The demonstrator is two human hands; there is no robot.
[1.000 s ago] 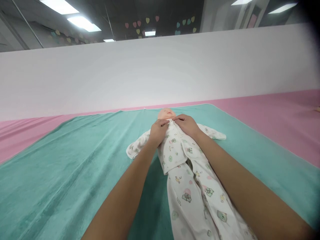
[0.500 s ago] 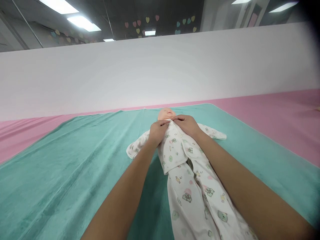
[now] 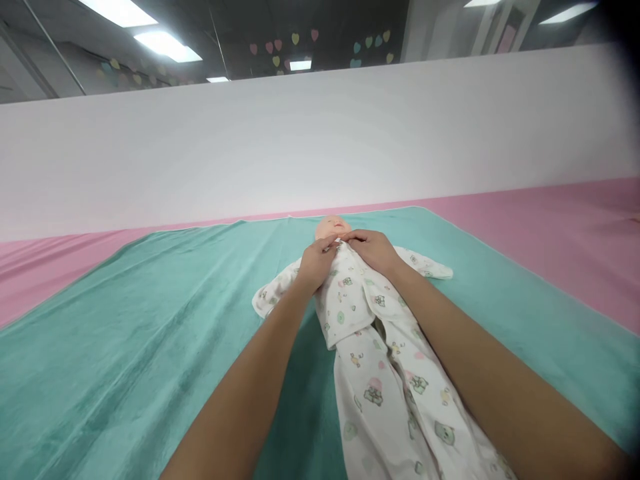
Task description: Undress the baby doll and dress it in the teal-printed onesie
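Note:
A baby doll (image 3: 331, 227) lies on its back with its head away from me, dressed in a white printed baby top (image 3: 347, 287) and matching trousers (image 3: 373, 393). At the neckline, my left hand (image 3: 319, 260) pinches the top's edge between thumb and fingers. My right hand (image 3: 373, 248) grips the other side of the collar, its fingertips close to the left ones. Whatever fastener sits between the fingertips is too small to make out. Both sleeves are spread outward, and the top's front hangs apart below the chest.
Under the doll is a teal blanket (image 3: 175, 333) with soft folds, laid over a pink surface (image 3: 560, 233). A white wall or panel (image 3: 300, 147) rises behind it. Above that, dark glass (image 3: 340, 40) carries heart stickers and light reflections.
The left fingers have shifted slightly up at the collar, and a bit of white fabric edge now shows between the hands. The right hand and the doll look the same.

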